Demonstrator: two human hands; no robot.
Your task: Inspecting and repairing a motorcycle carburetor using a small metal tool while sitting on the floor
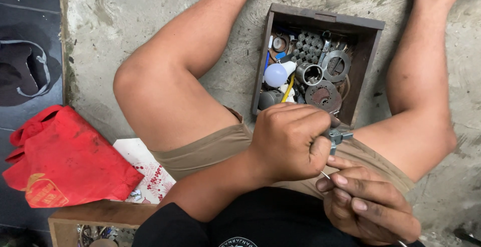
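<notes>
Two hands work a small metal part over a box of scrap hardware.

Head view: the left hand (290,139) is a tight fist around a grey metal fitting (336,137) above the lap. The right hand (368,202), fingers pressed together, pinches a thin stiff wire (325,175). Beyond, on rough concrete floor (125,16), a dark wooden box (363,59) holds a white bulb (276,74), toothed discs and steel rings. A crumpled red bag (65,159) lies left.

Khaki shorts (210,149), a black shirt (260,222) with a pale printed emblem, bare legs
</notes>
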